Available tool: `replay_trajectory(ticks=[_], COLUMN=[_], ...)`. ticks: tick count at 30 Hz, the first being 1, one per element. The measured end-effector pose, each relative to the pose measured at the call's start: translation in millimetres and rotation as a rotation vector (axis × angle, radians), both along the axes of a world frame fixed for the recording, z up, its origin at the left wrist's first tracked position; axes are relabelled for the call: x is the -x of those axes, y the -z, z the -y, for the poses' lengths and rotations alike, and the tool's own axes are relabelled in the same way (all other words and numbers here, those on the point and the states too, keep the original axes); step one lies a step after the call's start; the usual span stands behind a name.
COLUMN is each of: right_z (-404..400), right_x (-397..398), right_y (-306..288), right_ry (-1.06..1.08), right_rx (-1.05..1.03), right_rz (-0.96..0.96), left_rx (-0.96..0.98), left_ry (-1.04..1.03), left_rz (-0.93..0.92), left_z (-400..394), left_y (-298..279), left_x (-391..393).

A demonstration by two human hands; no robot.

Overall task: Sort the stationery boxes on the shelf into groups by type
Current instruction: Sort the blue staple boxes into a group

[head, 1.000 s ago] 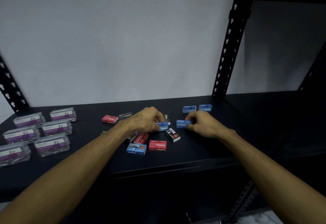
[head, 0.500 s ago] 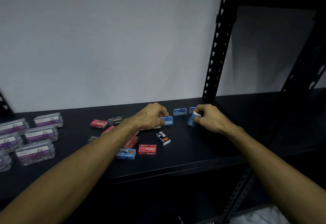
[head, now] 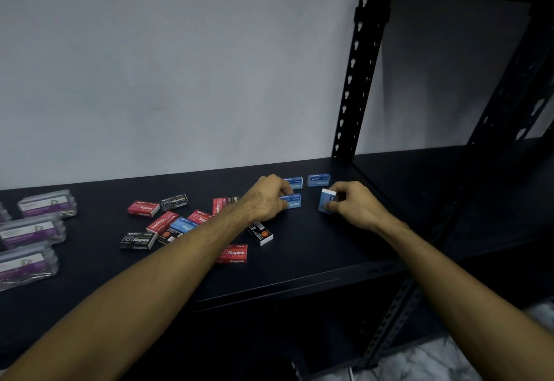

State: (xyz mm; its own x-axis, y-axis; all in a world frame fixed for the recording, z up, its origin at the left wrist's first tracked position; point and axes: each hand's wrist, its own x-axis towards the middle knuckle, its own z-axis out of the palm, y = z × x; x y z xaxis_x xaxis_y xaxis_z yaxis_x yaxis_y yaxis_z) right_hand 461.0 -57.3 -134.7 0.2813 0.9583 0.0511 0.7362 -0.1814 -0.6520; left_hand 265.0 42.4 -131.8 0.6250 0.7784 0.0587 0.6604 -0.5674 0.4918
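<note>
On the black shelf (head: 314,254) my left hand (head: 265,199) grips a blue staples box (head: 292,201) that lies flat on the shelf. My right hand (head: 355,203) holds another blue staples box (head: 325,200) tilted up on its edge. Behind them two blue staples boxes (head: 318,180) lie side by side near the wall. A mixed heap of red (head: 143,208), black (head: 174,201) and blue (head: 183,224) staples boxes lies left of my left forearm. One red box (head: 235,253) and a black box (head: 260,233) sit nearer the front edge.
Several clear plastic boxes with purple labels (head: 33,230) are grouped at the shelf's left end. A perforated black upright (head: 352,86) stands at the back right, with a second shelf bay beyond it. The white wall closes the back.
Both hands carried their blue boxes from the middle heap back and right, close to the two blue boxes by the wall. The right hand's box has tipped onto its edge.
</note>
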Motion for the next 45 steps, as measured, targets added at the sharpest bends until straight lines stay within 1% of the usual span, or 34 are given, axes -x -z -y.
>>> replay_trajectory(ticks=[3, 4, 8, 11, 16, 24, 32, 40, 45], right_z=[-2.1, -3.1, -12.1, -19.9, -29.7, -39.8, -43.3, -36.1, -22.2], right_x=[-2.3, -2.4, -3.8, -7.8, -10.5, -13.1, -16.8, -21.4, -17.1], right_y=[-3.2, -5.8, -11.4, -9.4, -7.9, 3.4, 10.3, 15.1, 14.0], right_ry=[0.010, 0.005, -0.060, -0.101, -0.130, -0.129, -0.127, -0.055, 0.004], right_rx=[-0.043, -0.057, -0.057, 0.006, 0.058, 0.003, -0.015, -0.077, -0.098], right_rz=[0.013, 0.058, 0.364, 0.450, 0.459, 0.443, 0.467, 0.414, 0.359], left_rx=[-0.004, -0.007, -0.015, -0.021, -0.032, -0.066, -0.055, -0.022, -0.063], left_ry=[-0.006, -0.006, -0.031, -0.045, -0.057, -0.051, -0.067, -0.045, -0.026], left_rz=[0.016, 0.022, 0.051, 0.073, 0.086, 0.083, 0.090, 0.108, 0.127], left_z=[-1.7, -2.3, -3.6, -3.7, -4.7, -2.4, 0.8, 1.0, 1.8], left_y=[0.7, 1.3, 4.7, 6.7, 9.5, 11.7, 9.1, 3.2, -5.9], left_x=[-2.2, -3.2, -7.1, -9.9, -14.3, -23.1, -22.5, -13.4, 8.8])
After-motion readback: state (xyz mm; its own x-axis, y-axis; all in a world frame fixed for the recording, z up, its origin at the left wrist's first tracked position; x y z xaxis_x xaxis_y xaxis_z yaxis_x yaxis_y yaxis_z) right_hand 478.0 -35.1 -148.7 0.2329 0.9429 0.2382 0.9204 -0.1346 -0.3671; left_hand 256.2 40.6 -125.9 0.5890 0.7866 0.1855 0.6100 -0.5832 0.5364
